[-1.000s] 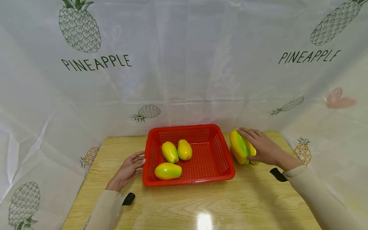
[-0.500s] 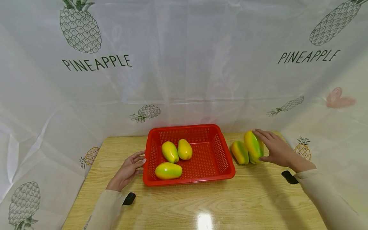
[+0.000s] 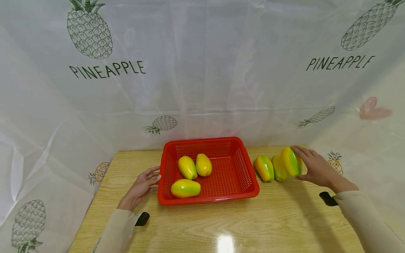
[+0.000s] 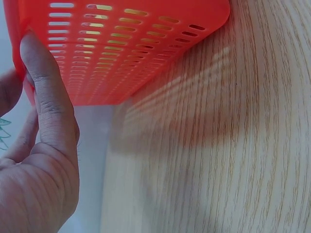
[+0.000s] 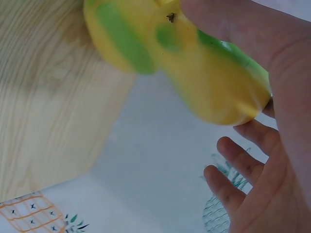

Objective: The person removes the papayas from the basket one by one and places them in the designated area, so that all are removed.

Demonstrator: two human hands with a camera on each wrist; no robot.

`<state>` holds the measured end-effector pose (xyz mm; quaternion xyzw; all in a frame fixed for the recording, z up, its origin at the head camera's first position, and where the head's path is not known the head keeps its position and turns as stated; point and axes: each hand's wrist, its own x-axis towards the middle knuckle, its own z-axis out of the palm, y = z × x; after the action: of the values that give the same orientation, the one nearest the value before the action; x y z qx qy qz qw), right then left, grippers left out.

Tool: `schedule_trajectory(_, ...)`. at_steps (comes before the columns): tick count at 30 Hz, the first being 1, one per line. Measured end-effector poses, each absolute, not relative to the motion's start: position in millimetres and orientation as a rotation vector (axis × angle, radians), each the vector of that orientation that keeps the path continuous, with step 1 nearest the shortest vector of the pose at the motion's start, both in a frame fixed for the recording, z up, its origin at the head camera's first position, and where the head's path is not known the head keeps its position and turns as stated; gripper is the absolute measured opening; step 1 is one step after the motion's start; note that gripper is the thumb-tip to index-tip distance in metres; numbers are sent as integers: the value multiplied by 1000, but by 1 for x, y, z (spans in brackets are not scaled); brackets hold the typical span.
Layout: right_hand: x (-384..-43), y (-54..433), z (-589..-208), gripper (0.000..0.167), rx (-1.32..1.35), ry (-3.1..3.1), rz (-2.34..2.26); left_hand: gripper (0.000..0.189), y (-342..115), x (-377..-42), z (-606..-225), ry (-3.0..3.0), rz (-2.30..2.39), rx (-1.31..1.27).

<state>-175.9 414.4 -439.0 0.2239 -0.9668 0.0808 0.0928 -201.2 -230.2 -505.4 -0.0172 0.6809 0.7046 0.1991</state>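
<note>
In the head view, my right hand (image 3: pixel 320 171) grips a yellow and green papaya (image 3: pixel 291 161) by its ends, above the right side of the table. Beside it lie a second papaya (image 3: pixel 280 168) and a third papaya (image 3: pixel 264 168), just right of the red plastic basket (image 3: pixel 209 199). Three more papayas (image 3: pixel 185 188) lie in the left half of that basket. My left hand (image 3: pixel 141 186) holds the basket's left rim. The left wrist view has the thumb (image 4: pixel 43 73) against the rim. In the right wrist view, the held papaya (image 5: pixel 214 87) sits between thumb and fingers.
The wooden table (image 3: pixel 202 228) reaches towards the front, with a bright light reflection on it. Behind and at both sides hangs a white sheet (image 3: pixel 202 88) printed with pineapples. The table's far edge runs close to the sheet.
My right hand has moved to the right with the papaya, uncovering the two that lie beside the basket. The left hand and the basket have stayed in place.
</note>
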Motion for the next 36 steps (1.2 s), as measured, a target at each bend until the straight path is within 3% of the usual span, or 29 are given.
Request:
schedule_trajectory(21,-180,442,-460,113,447,-3091,278,61,-230,-201,-506,1910,1965,-52)
schedule_trajectory(36,-185,452,-481,114,434,-3151,352,60,-230,-200,-505,1913,1959,-59)
